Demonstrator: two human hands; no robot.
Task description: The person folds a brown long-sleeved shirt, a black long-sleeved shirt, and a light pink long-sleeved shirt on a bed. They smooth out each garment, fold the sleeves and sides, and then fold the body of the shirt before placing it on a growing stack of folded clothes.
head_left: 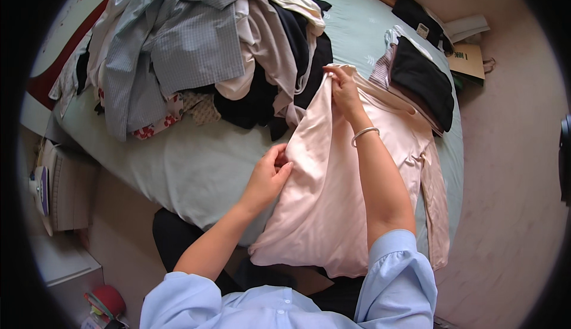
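A pale pink long-sleeved top (321,210) lies spread over the near right edge of the bed, its lower hem hanging over toward my lap. My right hand (344,88), with a bangle on the wrist, pinches the cloth near the shoulder at the far end. Farther down the left side, my left hand (267,174) has its fingers and thumb closed on the side edge of the cloth. One sleeve (436,204) trails down on the right. Part of the left fold is turned inward over the body of the top.
A big heap of loose clothes (196,43) covers the far left of the bed (196,177). Folded garments, a black one (422,82) uppermost, are stacked beyond the top. Past the bed's right edge stands a brown paper bag (467,62). A white cabinet (71,269) is at lower left.
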